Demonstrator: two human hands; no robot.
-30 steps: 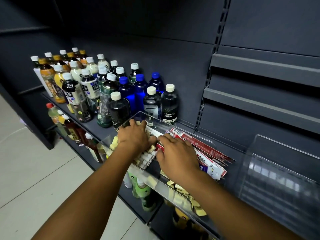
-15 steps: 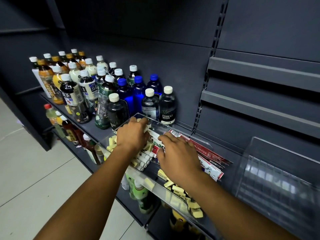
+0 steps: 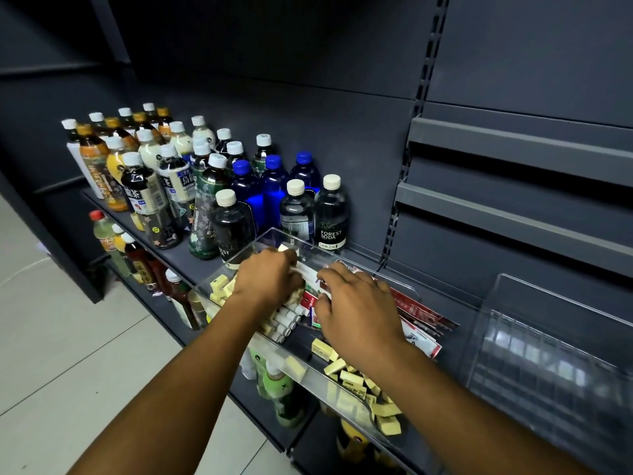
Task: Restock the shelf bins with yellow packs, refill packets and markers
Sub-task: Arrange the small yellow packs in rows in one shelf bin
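- Clear bin [image 3: 308,375]: carried on the dark shelf [image 3: 178,258]; taken as the reference for every entry below.
- Markers [image 3: 284,320]: white-capped and laid in a row at the bin's middle, partly covered by the left hand.
- Yellow packs [image 3: 346,373]: heaped loose at the bin's near right end; a smaller cluster is held at its left end.
- Refill packets [image 3: 421,313]: red and white, leaned along the bin's rear wall with their ends projecting past its right rim.
- Left hand [image 3: 267,279]: fingers curled down into the bin over the markers; whether anything is clamped cannot be told.
- Right hand [image 3: 356,310]: fingers bent onto the packets; a pinch cannot be confirmed.
- Risk: projecting packets are likely to be levered over the rim if pushed sideways.
- Risk: the marker row could be scattered into the yellow packs by a sweeping wrist.
- Risk: the Forest Soda bottle [image 3: 330,214], just behind the bin, could be toppled if the bin is shoved back.
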